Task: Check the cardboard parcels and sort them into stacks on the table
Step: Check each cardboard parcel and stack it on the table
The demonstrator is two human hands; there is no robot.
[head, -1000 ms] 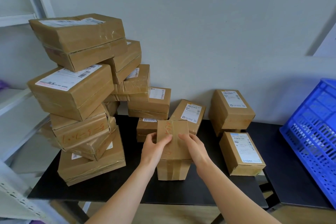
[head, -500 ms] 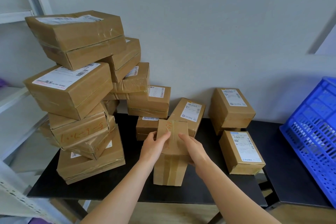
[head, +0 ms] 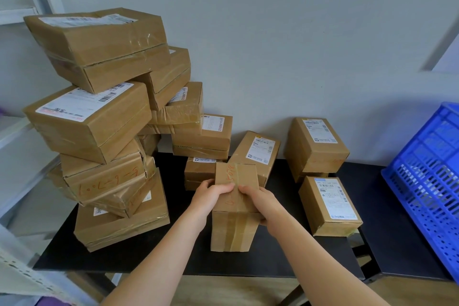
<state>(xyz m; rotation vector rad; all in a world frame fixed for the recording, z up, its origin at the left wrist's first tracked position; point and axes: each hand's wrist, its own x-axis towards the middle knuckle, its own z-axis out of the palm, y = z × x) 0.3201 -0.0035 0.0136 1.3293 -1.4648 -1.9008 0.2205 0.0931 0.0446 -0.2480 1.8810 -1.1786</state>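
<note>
The parcel (head: 233,228) you are checking stands on end at the front middle of the counter (head: 149,256). Its top face, marked with red handwriting, is turned up toward you, probably so you can read it. The writing is too scrawled to make out. Your left grip (head: 211,194) curls over the top's left edge and your right grip (head: 260,202) wraps the right side. Both are closed on the cardboard, a two-sided hold that suits a tall, narrow box. I cannot tell whether its base rests on the counter or hangs just above. No printed label shows on its visible faces. Just behind, a small parcel (head: 198,169) and a leaning parcel (head: 258,151) are partly covered. To the left the tall stack (head: 99,131) leans unevenly, and on the right the blue crate (head: 427,194) is cut off by the frame.
</note>
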